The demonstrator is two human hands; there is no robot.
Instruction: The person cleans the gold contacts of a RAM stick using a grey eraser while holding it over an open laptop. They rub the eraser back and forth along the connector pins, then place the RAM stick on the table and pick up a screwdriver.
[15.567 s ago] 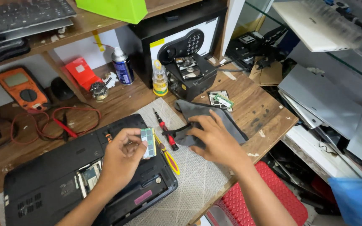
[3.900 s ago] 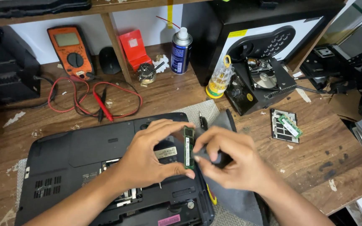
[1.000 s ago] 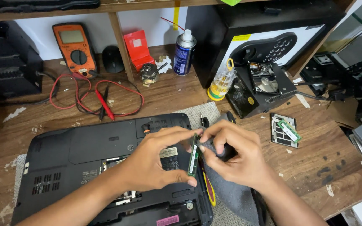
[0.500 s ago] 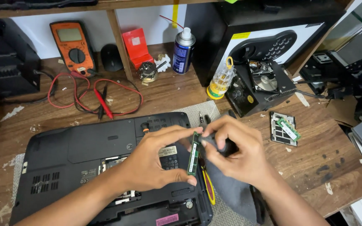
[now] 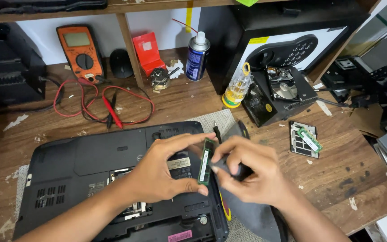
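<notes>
We see a slim green memory module point(image 5: 206, 161) held edge-up above the upturned black laptop point(image 5: 90, 179), near centre. It sits as it did half a second ago, barely shifted. Our left hand point(image 5: 160, 172) pinches its ends between thumb and fingertips; our right hand point(image 5: 251, 175) presses a grey cloth point(image 5: 242, 170) against it.

Green memory stick point(image 5: 206, 161) over a black laptop point(image 5: 113, 179); orange meter point(image 5: 80, 51), red leads point(image 5: 113, 105), brown wooden surface point(image 5: 337, 148).
</notes>
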